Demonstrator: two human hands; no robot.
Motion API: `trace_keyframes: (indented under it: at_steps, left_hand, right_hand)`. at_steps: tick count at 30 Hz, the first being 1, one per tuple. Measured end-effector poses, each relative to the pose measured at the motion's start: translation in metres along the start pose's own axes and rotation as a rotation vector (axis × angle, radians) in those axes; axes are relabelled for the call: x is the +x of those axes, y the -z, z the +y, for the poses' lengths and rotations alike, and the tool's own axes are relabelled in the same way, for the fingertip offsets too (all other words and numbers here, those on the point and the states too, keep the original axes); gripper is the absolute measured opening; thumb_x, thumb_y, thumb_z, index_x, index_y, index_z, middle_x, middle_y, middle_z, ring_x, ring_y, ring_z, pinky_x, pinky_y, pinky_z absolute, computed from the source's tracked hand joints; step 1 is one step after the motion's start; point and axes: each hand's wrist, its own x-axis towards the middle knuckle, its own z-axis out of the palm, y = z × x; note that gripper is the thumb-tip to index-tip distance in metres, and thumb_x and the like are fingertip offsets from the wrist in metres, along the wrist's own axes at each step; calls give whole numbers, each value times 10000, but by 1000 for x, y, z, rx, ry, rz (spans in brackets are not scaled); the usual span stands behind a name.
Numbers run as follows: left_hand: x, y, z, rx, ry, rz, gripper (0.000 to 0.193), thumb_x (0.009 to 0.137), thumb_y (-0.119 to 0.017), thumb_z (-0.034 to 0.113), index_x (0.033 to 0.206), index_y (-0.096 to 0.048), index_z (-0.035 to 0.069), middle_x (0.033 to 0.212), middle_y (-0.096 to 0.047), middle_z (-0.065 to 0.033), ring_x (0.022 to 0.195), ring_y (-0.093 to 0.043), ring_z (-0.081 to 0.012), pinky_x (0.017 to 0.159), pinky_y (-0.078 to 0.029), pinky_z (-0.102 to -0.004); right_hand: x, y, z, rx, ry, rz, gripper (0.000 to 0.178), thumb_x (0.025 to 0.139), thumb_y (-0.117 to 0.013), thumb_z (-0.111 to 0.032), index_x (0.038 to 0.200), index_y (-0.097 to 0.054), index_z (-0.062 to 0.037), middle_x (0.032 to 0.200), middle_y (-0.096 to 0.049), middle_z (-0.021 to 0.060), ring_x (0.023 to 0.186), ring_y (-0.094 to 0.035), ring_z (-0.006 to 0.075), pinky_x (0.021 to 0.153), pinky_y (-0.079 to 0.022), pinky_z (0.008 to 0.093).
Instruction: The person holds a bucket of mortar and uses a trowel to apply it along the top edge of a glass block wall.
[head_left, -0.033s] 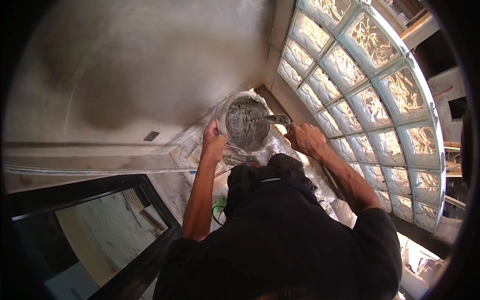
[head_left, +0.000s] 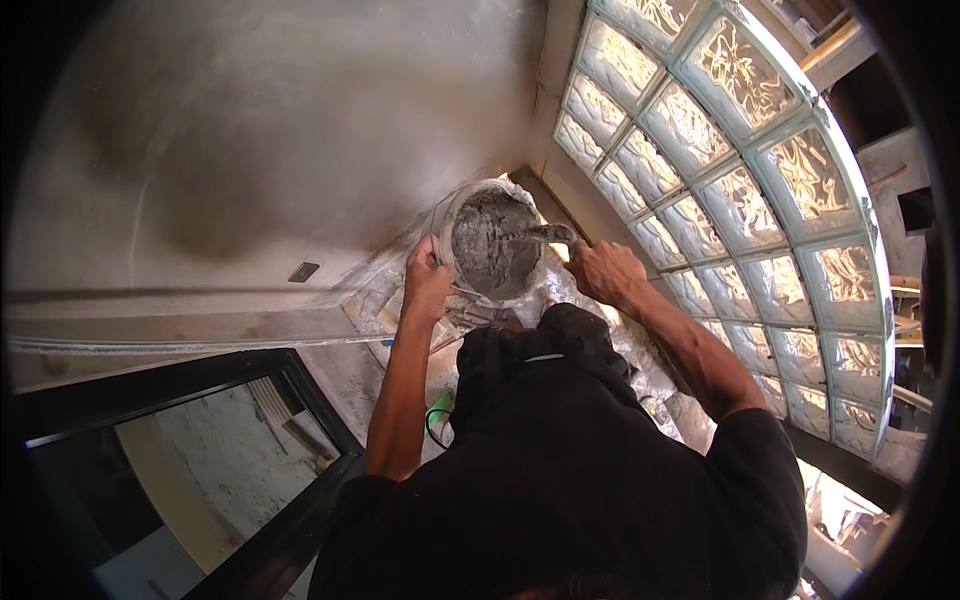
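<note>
Tiny shift of the right hand [head_left: 608, 272] and tool [head_left: 550, 233].
Its fingers curl round the tool, which reaches into the bucket [head_left: 447, 232] of gray mush [head_left: 490, 262]; left hand [head_left: 428, 285] pinches the bucket's edge, so work looks unchanged.

left hand [head_left: 428, 285] holds a bucket [head_left: 447, 228] of grey mix [head_left: 488, 255]; right hand [head_left: 608, 272], a tool [head_left: 548, 234].

the bare right hand [head_left: 608, 272] has shifted a touch up and to the left, closer to the round, pale-rimmed bucket [head_left: 447, 228]. the grey, mortar-caked hand tool [head_left: 550, 234] in its grip has moved slightly too, its curved outer end now a little further left. the lumpy, wet grey mortar [head_left: 495, 262] beside it seems slightly rearranged, though the shadow makes that hard to judge.
</note>
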Motion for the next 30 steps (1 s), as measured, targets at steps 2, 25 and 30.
trace_keyframes:
  at_steps: [2, 25, 30]
  left_hand:
    - [-3, -8, 10, -146, -71, 21, 237, 739, -479, -120, 829, -491, 99, 783, -504, 22, 652, -500, -77, 456, -442, -252]
    - [-20, -46, -19, -461, 12, -16, 397, 800, -497, -40, 1119, -442, 191, 838, -470, 24, 634, -485, -110, 534, -510, -363]
    - [-20, -63, 10, -541, 93, 148, 325, 778, -439, -73, 982, -421, 179, 897, -504, -47, 719, -555, -222, 699, -571, -640]
  right_hand:
    - [20, -11, -9, 18, -26, 22, 322, 932, -538, -285, 1021, -639, 7, 845, -689, 249, 808, -702, 392, 683, -569, 482]
    - [-38, -13, 71, 1323, 44, -404, 410, 1018, -449, -437, 940, -632, -78, 609, -528, 5, 410, -435, 79, 350, -346, 230]
    - [-49, 42, 73, 1676, 271, -83, 314, 981, -344, -318, 1015, -561, -93, 675, -545, 24, 439, -464, 105, 375, -374, 246]
